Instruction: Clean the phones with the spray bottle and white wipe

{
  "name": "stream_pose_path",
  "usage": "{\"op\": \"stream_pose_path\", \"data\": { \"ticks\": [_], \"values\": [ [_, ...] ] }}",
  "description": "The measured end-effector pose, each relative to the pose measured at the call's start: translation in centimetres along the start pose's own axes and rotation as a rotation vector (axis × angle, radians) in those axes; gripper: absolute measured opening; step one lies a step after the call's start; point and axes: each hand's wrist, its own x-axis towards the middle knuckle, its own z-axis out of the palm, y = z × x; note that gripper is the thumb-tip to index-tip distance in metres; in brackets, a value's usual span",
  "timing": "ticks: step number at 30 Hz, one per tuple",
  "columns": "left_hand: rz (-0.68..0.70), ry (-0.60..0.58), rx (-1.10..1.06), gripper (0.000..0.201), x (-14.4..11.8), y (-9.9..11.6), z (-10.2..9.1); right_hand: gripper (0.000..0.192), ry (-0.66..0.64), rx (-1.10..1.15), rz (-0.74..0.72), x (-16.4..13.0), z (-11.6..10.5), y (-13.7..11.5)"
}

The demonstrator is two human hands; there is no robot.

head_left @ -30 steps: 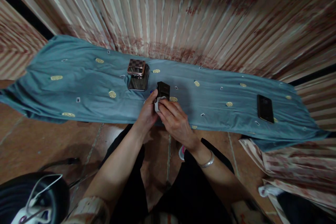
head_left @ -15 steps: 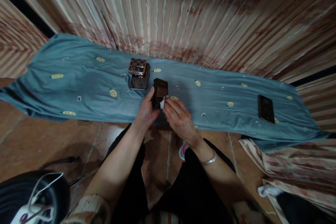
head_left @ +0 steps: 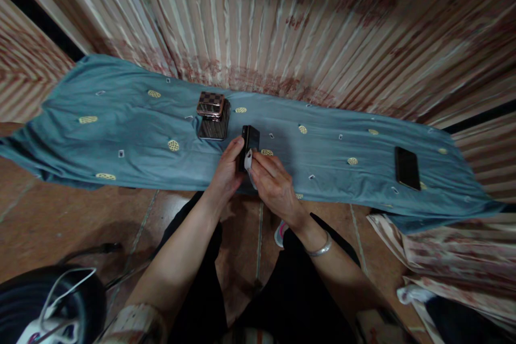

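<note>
**Both hands on a small dark device over the blue cloth**

The left hand grips a small dark device from its left edge, thumb up along the side and fingers curled behind it, holding it tilted on edge just above the blue cloth. The right hand comes in from five o'clock, fingers pressed together and pinching a small white wipe against the lower end of the device. A silver bracelet sits on the right wrist.

At eleven o'clock from the device, just beside it, stands a shiny box with a chequered lid, resting on the cloth. Well apart at three o'clock lies a black phone, flat on the same cloth near its right end. The cloth is dotted with yellow oval patches and runs across the picture, with striped, rusty-patterned curtains hanging behind it at twelve o'clock.

Below the hands, the person's dark trousers show against a brown tiled floor. At seven o'clock, in the corner, sits a black round thing with white cable on it
</note>
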Motion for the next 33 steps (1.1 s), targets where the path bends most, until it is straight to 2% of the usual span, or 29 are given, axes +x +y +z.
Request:
{"op": "stream_pose_path", "data": {
  "ticks": [9,17,21,27,33],
  "values": [
    [0.081,-0.062,0.128,0.01,-1.5,-1.0,1.2,0.035,0.087,-0.043,0.043,1.4,-0.9,1.7],
    [0.206,-0.073,0.322,0.02,-1.6,-0.8,0.9,0.03,0.138,-0.033,0.133,1.7,-1.6,3.1],
    [0.248,-0.108,0.4,0.021,-1.6,-0.8,0.3,0.027,0.147,0.056,0.194,1.6,-1.9,3.1],
    [0.251,-0.195,0.525,0.044,-1.8,-0.5,-0.7,0.022,0.117,0.258,0.403,1.1,-2.1,3.9],
    [0.222,-0.215,0.507,0.049,-2.5,-0.1,-0.5,0.022,0.099,0.387,0.486,0.9,-1.8,4.5]
  ]
}}
